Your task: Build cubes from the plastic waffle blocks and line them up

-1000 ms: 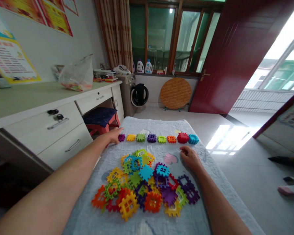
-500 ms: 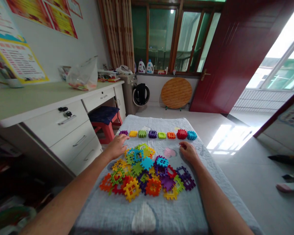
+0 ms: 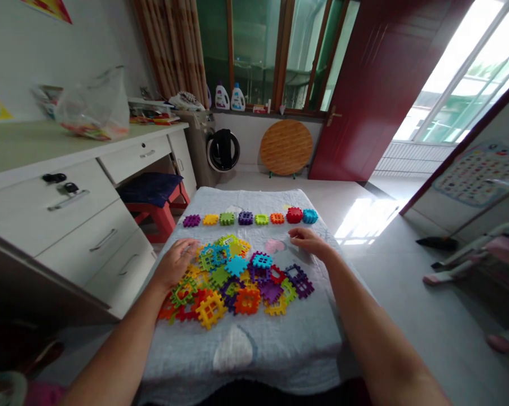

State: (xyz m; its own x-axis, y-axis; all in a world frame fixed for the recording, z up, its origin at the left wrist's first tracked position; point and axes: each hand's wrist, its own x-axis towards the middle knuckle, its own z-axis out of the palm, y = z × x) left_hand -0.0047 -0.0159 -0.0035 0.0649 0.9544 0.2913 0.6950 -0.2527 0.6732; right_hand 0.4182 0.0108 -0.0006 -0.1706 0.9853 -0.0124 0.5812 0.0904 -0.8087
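A loose pile of square plastic building tiles with notched edges, among them an orange tile (image 3: pixel 247 301), a yellow tile (image 3: pixel 211 309) and a light blue tile (image 3: pixel 236 265), lies on the cloth-covered table (image 3: pixel 280 344). Beyond it runs a row of small stacks sorted by colour, from a purple stack (image 3: pixel 191 221) on the left to a red stack (image 3: pixel 294 215) and a blue stack (image 3: pixel 310 216) on the right. My left hand (image 3: pixel 177 263) is open at the pile's left edge, fingers loosely extended. Holding nothing visible, my right hand (image 3: pixel 307 239) rests open below the red and blue stacks.
A white desk (image 3: pixel 89 149) with drawers stands on the left, a red stool (image 3: pixel 153 197) beside it. Further back are a washing machine (image 3: pixel 203 146), a round wooden tabletop (image 3: pixel 286 148) and a dark red door (image 3: pixel 364 96). A pink-seated chair (image 3: pixel 502 248) stands at right.
My left hand has drawn back from the purple stack toward me, to the pile's left side. My right hand stays near the right end of the row. The view has shifted rightward.
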